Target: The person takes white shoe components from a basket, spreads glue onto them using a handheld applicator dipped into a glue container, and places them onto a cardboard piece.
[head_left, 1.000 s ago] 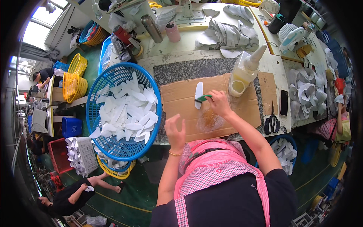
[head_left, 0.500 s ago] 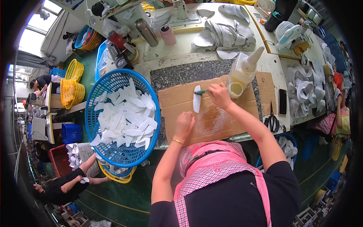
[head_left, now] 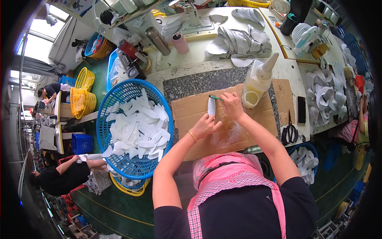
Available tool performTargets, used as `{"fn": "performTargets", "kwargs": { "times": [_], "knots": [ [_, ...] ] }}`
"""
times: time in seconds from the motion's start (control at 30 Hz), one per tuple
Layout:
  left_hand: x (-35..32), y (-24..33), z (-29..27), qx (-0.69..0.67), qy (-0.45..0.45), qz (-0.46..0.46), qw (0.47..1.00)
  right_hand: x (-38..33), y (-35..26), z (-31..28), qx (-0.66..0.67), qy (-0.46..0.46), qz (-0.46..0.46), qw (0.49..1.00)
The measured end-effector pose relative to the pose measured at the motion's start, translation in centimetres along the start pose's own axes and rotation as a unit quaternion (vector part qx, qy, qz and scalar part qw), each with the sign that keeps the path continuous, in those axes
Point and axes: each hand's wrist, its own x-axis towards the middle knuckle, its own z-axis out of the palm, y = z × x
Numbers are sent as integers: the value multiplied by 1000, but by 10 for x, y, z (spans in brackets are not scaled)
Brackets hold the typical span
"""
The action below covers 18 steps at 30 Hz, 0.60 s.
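Note:
A white curved flat piece (head_left: pixel 211 106) lies on the brown cardboard sheet (head_left: pixel 187 109) in front of me. My left hand (head_left: pixel 204 126) is at its near end, fingers closed on it and thumb held out to the side. In my right hand (head_left: pixel 232 104) I grip a thin green-handled brush (head_left: pixel 216 97), its dark tip at the far end of the piece. Beyond that hand stands a cloudy plastic bottle (head_left: pixel 254 85) with a cone-shaped spout, holding yellowish liquid. Wet-looking smears mark the cardboard by my hands.
A blue basket (head_left: pixel 104 137) heaped with similar white pieces stands at my left. Black scissors (head_left: pixel 289 132) and a phone (head_left: pixel 301 110) lie at the right. Stacked white pieces (head_left: pixel 238 42), a pink bottle (head_left: pixel 180 43) and a steel flask (head_left: pixel 158 41) occupy the far table.
My left hand has moved up and right, onto the piece's near end. The brush has shifted to the piece's far end. At the left, the other person has moved.

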Motion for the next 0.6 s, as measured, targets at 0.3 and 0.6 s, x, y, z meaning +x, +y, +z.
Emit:
{"fn": "performTargets", "kwargs": {
  "times": [0.3, 0.6],
  "knots": [
    [3, -16, -20, -71, 85, -314, 943, -28, -1, -34, -54, 40, 49, 997],
    [-14, 41, -35, -422, 253, -634, 597, -151, 16, -102, -74, 53, 199, 976]
  ]
}}
